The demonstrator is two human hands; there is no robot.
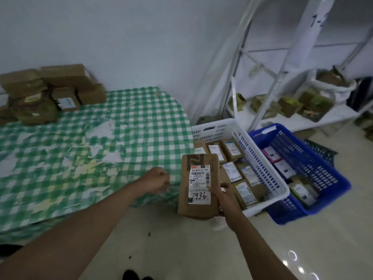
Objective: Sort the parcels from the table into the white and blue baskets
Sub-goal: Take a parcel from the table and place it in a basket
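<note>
Right hand (226,196) gripping upright parcel (198,186), label facing camera

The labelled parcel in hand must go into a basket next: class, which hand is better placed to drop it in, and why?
The right hand: its fingers already grip the parcel beside the white basket. The left hand holds nothing.

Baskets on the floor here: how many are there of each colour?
White basket: 1
Blue basket: 1
Dark basket, mostly hidden behind the blue one: 1
Total: 3
</note>
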